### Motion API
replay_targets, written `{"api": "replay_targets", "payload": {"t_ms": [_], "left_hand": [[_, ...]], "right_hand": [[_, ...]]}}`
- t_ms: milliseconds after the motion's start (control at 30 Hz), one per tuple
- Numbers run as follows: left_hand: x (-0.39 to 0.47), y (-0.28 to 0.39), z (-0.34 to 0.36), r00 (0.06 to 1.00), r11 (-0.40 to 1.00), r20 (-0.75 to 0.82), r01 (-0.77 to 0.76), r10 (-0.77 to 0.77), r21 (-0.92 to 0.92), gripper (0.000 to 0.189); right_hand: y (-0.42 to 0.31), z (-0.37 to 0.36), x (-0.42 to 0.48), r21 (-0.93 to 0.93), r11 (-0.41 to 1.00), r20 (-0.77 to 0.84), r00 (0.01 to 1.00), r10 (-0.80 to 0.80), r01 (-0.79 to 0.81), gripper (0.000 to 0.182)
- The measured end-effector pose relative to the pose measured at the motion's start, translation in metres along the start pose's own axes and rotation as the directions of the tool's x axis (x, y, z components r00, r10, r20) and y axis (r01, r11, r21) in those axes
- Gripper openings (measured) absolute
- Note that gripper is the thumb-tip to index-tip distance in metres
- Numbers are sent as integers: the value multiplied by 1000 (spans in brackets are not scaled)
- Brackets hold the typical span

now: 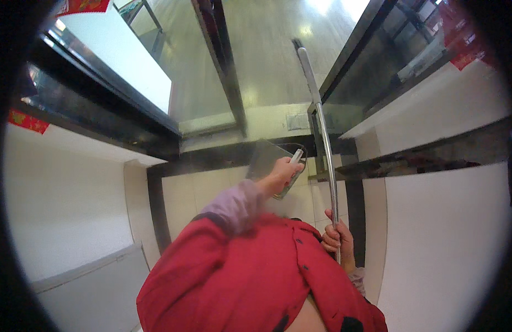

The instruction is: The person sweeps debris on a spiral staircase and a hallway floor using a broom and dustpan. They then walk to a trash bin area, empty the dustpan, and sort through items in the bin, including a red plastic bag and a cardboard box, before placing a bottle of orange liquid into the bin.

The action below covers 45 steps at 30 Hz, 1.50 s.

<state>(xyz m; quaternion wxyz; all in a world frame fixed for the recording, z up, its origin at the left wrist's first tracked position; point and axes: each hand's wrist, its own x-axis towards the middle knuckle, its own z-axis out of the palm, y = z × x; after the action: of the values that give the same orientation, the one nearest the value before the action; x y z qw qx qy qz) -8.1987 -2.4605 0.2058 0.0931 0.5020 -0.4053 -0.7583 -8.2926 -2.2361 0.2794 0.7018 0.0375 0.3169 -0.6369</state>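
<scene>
My left hand (286, 171) is in front of my body, closed around a short whitish handle (296, 156). Just beside and behind that hand is a dark, flat-sided object (262, 159), possibly a dustpan; the hand hides part of it, and blur leaves its kind unclear. Lower on the right, my right hand (338, 240) grips a long, shiny metal pole (327, 153). The pole runs up and away over the doorway floor. Its far end has a grey section (308, 72) with a dark strip along one side; I cannot tell what kind of tool head it is.
A dark sill (210, 157) crosses the floor ahead, between dark frames. Glass panels flank the doorway, with a dark upright edge (222, 66) on the left and a frame (355, 50) on the right. Pale walls (447, 224) stand close on both sides. Shiny floor (272, 54) stretches beyond.
</scene>
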Motion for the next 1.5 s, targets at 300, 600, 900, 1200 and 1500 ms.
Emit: {"api": "replay_targets", "payload": {"t_ms": [300,600,900,1200,1500], "left_hand": [[145,91,-42,974,973,12,-227,227,-29,13],[257,208,-119,872,847,61,-486,485,215,15],[367,293,-193,996,875,27,-60,83,-480,15],[452,405,-205,981,903,-190,-42,-44,-427,14],[579,500,-291,945,916,-324,-97,-38,-390,14]], "right_hand": [[-66,-1,127,-58,997,26,999,43,-41,39],[-139,35,243,-223,975,101,995,25,-2,26],[-187,64,427,242,958,197,974,110,-157,23],[-340,111,645,4,957,-120,950,289,-291,14],[-426,54,821,-168,961,-294,942,162,-218,8]]}}
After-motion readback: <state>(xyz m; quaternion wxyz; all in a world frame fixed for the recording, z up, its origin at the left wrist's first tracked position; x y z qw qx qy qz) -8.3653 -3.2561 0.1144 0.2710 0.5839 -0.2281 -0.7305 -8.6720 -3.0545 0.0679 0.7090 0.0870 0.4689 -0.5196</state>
